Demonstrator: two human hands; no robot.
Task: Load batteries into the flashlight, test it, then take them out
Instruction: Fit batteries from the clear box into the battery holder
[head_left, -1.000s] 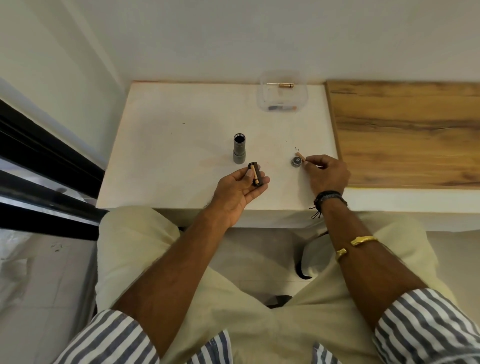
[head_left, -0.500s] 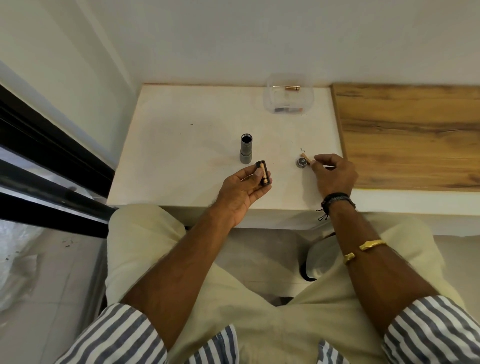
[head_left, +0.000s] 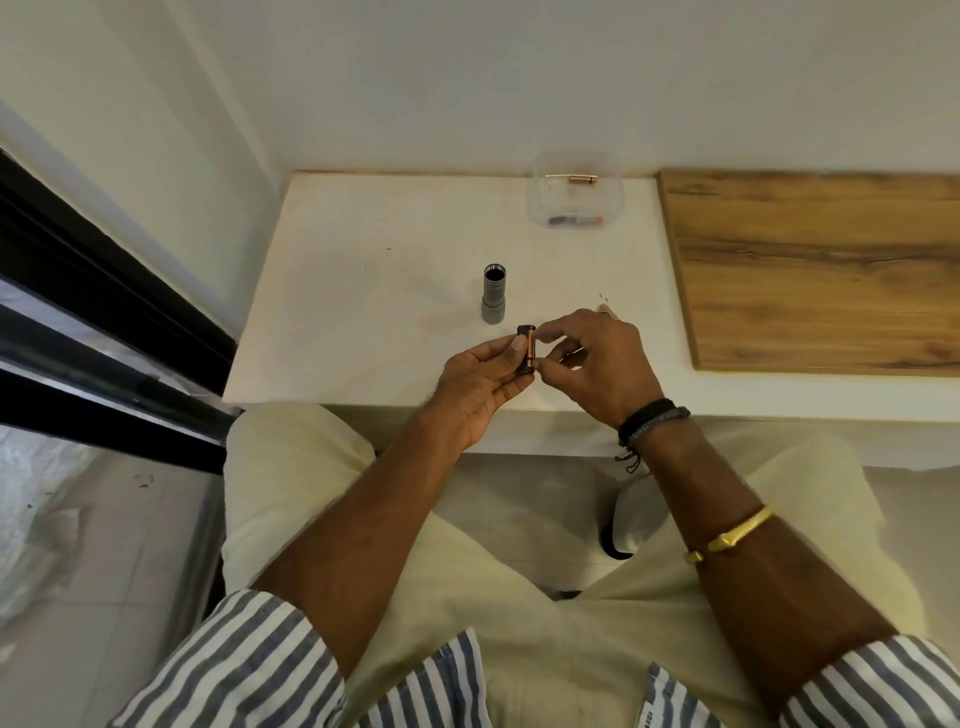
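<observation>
**Both hands on the battery holder at the table's near edge**

A white table (head_left: 363, 312) stands against a plain white wall (head_left: 467, 78), with a wooden board (head_left: 810, 270) butting its right side. A dark frame (head_left: 104, 322) runs along the left above a pale tiled floor (head_left: 104, 571). At the back of the table sits a clear container (head_left: 545, 197) with small cylinders lying in it. The grey flashlight body (head_left: 493, 293) stands upright mid-table, its open end up, apart from both hands.

Just in front of it, the left hand (head_left: 475, 384) cradles the black battery holder (head_left: 525, 330), with fingers curled beneath and the thumb pressed on its left side. A gold-banded battery (head_left: 530, 349) shows in the holder. The right hand (head_left: 602, 364) comes in from the right, and its forefinger and thumb pinch the holder's right side while the other fingers stay loosely curled.

Whether the right fingertips grip the battery itself or only the holder cannot be told. A small pale thing (head_left: 605, 313) pokes out beyond the right knuckles, too hidden to identify. The container's contents are blurred.
</observation>
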